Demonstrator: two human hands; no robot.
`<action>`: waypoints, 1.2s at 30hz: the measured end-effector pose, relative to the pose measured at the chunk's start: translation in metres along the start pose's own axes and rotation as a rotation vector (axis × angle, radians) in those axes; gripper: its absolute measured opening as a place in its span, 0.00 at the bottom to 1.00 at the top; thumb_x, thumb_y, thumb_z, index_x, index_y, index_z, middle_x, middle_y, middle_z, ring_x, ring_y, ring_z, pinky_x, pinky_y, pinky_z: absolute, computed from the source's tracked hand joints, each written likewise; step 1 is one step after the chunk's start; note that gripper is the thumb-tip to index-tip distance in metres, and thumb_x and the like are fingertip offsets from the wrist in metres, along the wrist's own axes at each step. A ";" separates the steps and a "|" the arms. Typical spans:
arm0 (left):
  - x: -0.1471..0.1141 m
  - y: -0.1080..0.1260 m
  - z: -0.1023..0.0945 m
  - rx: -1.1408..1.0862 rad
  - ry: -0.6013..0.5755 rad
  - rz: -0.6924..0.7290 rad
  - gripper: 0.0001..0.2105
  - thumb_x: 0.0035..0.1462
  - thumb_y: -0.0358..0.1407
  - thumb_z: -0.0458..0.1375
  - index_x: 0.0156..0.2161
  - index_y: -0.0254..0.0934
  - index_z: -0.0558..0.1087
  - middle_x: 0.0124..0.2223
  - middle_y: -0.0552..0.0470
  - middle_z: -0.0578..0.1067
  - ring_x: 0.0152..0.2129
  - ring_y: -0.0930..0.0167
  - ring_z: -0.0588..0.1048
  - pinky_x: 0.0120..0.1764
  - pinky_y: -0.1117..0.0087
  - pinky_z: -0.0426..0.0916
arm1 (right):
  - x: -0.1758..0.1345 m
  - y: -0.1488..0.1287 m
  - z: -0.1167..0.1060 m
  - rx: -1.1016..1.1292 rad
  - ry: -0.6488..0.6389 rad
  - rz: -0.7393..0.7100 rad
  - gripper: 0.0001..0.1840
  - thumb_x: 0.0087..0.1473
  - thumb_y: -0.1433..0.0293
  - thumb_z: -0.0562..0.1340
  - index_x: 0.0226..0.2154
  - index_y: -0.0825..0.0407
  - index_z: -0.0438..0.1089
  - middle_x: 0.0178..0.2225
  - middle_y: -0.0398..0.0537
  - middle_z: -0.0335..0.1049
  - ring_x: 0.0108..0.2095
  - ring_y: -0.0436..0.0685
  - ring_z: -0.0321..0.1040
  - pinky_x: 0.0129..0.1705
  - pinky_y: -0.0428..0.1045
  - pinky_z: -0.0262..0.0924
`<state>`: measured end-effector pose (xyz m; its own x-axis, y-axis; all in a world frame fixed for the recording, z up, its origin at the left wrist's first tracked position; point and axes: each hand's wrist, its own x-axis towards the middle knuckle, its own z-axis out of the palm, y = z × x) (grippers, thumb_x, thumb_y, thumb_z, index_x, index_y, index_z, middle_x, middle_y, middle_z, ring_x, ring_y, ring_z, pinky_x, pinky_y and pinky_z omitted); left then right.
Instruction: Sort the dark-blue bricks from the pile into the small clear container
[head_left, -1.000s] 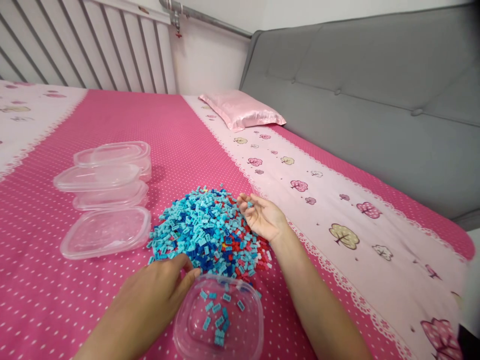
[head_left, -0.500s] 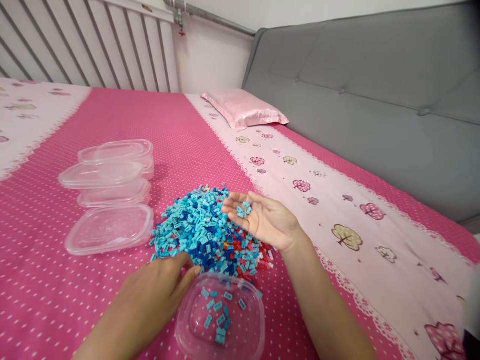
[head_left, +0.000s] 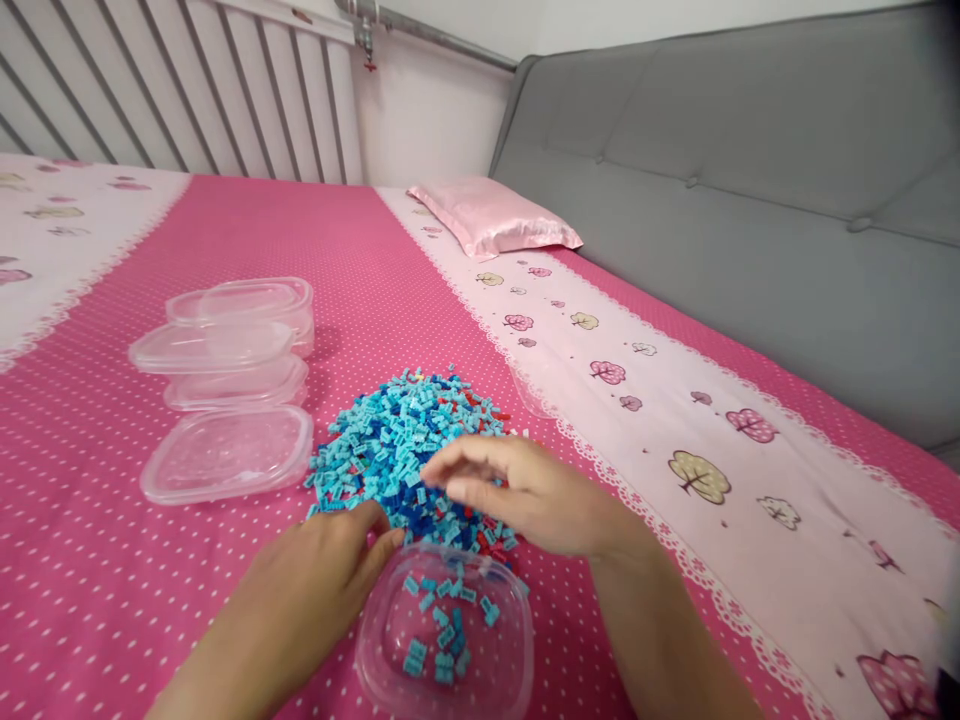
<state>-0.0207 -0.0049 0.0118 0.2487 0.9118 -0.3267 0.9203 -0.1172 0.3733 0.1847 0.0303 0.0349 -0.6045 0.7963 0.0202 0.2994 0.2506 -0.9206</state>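
At the far left, on the pink dotted bedspread, clear plastic containers and what look like their lids lie close together in a loose row running away from the person. Just right of the front one, the left hand rests low with its fingers bent under and its thumb tip at the rim of the nearer container; whether it pinches that rim I cannot tell. Beyond that hand sits the heap of small toy bricks, mostly light blue, with dark blue and red among them. In front of the heap stands the nearer container, holding a scattering of bricks, all light blue as far as can be seen. By my judgement little is done: only a small share lies inside, and the heap keeps the great bulk, plenty of light blue included. Further right, the right hand hangs over the heap's near right side, loosely curved, thumb and fingers parted; no brick shows in it, though its palm is hidden
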 end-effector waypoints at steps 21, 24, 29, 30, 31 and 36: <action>0.000 0.000 0.001 -0.061 0.037 -0.001 0.19 0.57 0.46 0.41 0.32 0.39 0.70 0.28 0.49 0.74 0.28 0.67 0.73 0.33 0.68 0.63 | 0.043 0.070 0.014 -0.369 0.451 -0.097 0.15 0.48 0.73 0.63 0.42 0.50 0.70 0.42 0.48 0.68 0.44 0.55 0.63 0.48 0.52 0.57; -0.001 -0.001 0.002 -0.062 0.041 0.006 0.18 0.57 0.46 0.42 0.32 0.39 0.71 0.28 0.49 0.74 0.29 0.67 0.73 0.34 0.68 0.63 | 0.044 0.070 0.014 -0.296 0.491 -0.056 0.12 0.49 0.73 0.62 0.39 0.49 0.71 0.40 0.46 0.69 0.38 0.53 0.65 0.43 0.51 0.59; -0.001 0.000 0.000 -0.046 0.026 0.006 0.18 0.57 0.46 0.41 0.32 0.39 0.70 0.28 0.49 0.74 0.28 0.66 0.73 0.34 0.68 0.63 | 0.045 0.069 0.015 -0.185 0.505 -0.042 0.11 0.49 0.73 0.60 0.38 0.49 0.71 0.40 0.46 0.69 0.35 0.51 0.65 0.34 0.46 0.61; -0.001 0.000 0.000 -0.044 0.026 0.006 0.18 0.58 0.46 0.41 0.32 0.39 0.70 0.28 0.49 0.74 0.28 0.66 0.73 0.34 0.68 0.63 | 0.045 0.069 0.015 -0.145 0.506 -0.037 0.11 0.49 0.73 0.59 0.38 0.49 0.71 0.40 0.46 0.69 0.35 0.51 0.65 0.33 0.46 0.61; -0.001 0.000 0.000 -0.043 0.027 0.007 0.18 0.58 0.46 0.41 0.32 0.39 0.70 0.28 0.49 0.74 0.28 0.66 0.73 0.33 0.68 0.63 | 0.045 0.070 0.015 -0.097 0.506 -0.029 0.11 0.49 0.73 0.59 0.38 0.49 0.71 0.39 0.46 0.69 0.35 0.51 0.65 0.33 0.46 0.61; -0.001 0.000 0.000 -0.054 0.042 0.007 0.18 0.57 0.46 0.42 0.32 0.40 0.71 0.28 0.49 0.74 0.28 0.66 0.73 0.33 0.68 0.62 | 0.048 0.074 0.016 0.326 0.545 0.015 0.11 0.49 0.71 0.59 0.38 0.51 0.69 0.35 0.44 0.69 0.29 0.48 0.63 0.29 0.44 0.61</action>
<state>-0.0207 -0.0062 0.0120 0.2408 0.9268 -0.2880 0.9009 -0.1030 0.4217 0.1661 0.0785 -0.0380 -0.1132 0.9859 0.1229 0.0128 0.1251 -0.9921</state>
